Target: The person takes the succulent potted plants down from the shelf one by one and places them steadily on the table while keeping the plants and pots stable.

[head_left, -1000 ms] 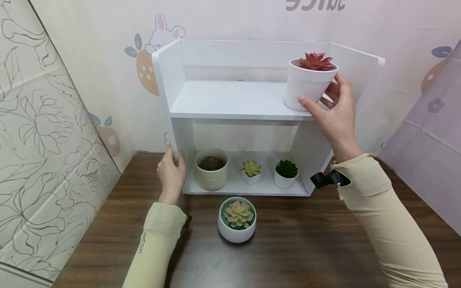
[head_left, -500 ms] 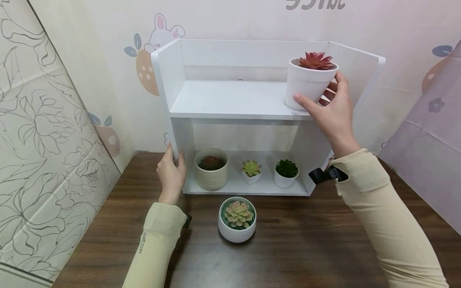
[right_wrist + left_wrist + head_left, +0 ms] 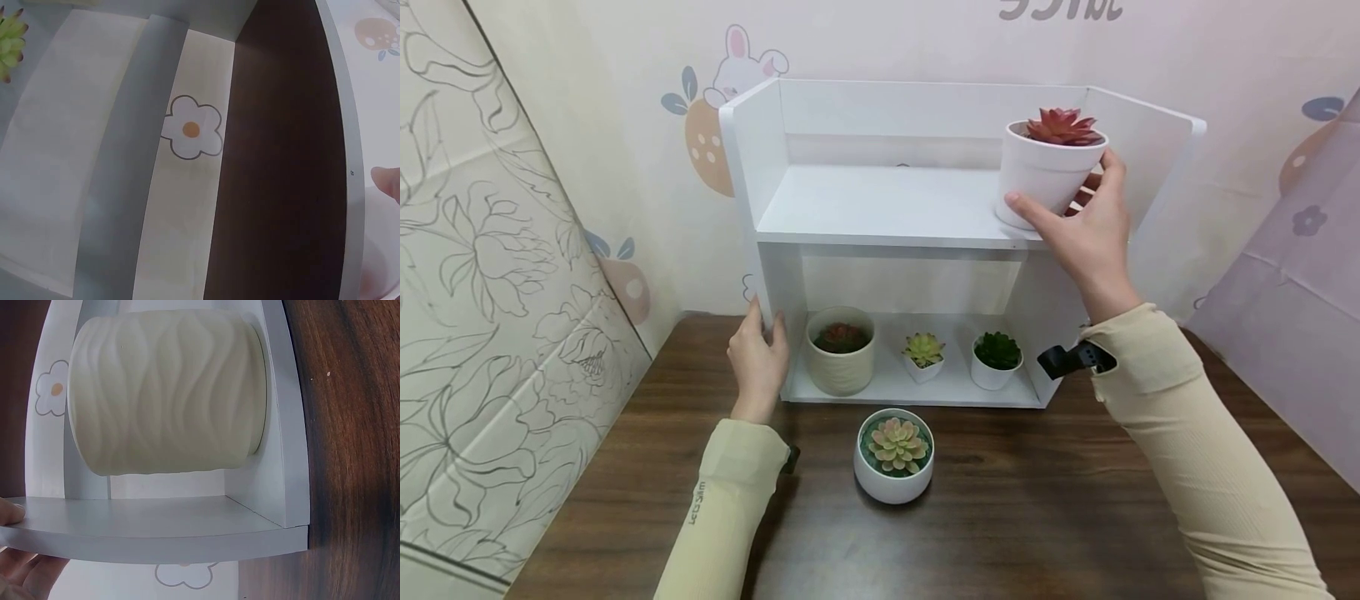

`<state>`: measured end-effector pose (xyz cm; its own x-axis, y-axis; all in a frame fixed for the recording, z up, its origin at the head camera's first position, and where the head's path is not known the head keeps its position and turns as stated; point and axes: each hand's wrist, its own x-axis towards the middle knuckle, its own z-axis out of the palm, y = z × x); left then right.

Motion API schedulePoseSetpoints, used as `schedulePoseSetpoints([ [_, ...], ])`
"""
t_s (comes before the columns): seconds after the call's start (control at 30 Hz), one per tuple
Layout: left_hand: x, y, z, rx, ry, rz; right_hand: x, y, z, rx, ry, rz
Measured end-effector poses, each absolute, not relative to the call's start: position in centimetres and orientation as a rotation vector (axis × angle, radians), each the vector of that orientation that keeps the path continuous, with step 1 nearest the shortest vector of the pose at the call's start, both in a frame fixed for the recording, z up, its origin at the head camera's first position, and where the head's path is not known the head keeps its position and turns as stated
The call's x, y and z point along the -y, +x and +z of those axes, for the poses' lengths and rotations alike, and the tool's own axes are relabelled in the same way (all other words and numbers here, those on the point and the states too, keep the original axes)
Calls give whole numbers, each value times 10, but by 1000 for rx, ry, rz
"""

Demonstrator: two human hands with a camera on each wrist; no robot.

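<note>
The white pot [image 3: 1037, 182] with a red succulent [image 3: 1063, 128] is at two o'clock on the upper shelf [image 3: 880, 204]; the right hand [image 3: 1092, 242] grips it, thumb [image 3: 1028, 208] in front. At eight o'clock, the left hand [image 3: 758, 362] pinches the side panel [image 3: 743, 183].

A dark, wood-grained table [image 3: 1045, 517] is topped toward its back by a white shelf [image 3: 747, 167]; just in front of it, a bowl [image 3: 891, 487] with a pale succulent is set on the wood. On the lower board [image 3: 888, 385] are ranged, left to right, a ribbed cream pot [image 3: 841, 372], a small pot [image 3: 923, 372] and a round pot [image 3: 991, 377]. The upper board [image 3: 880, 200] is occupied near its right end by a red-leaved succulent's pot [image 3: 1037, 177], apparently rested upright.
</note>
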<state>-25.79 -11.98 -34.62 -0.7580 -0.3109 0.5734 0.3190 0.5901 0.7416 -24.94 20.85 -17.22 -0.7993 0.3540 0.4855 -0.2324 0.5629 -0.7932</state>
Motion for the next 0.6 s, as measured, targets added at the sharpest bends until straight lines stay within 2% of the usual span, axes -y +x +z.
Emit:
schedulePoseSetpoints([
  [0.6, 119, -258, -347, 2123, -9, -1170, -204, -254, -172, 2139, -82, 1198],
])
